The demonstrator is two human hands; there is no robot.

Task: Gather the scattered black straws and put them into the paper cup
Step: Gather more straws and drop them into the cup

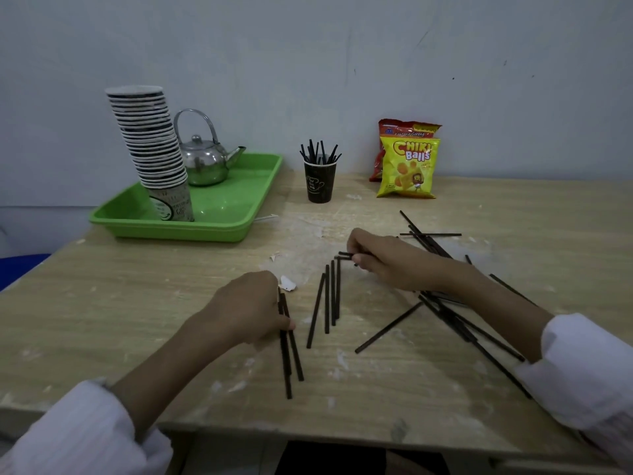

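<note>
Our left hand (250, 308) grips a few black straws (291, 354), well in front of the paper cup (319, 182). Our right hand (387, 260), nearer the cup, pinches the ends of more straws (345, 255). Loose straws (388, 327) lie in front of the cup, mostly off to its right.

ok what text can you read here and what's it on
"CHIKI Balls": yellow snack bag.
Red snack bag behind it: white script, too blurred to read.
Black paper cup: white lettering, too small to read.
Stacked paper cups: print on the bottom cup, blurred.
</note>
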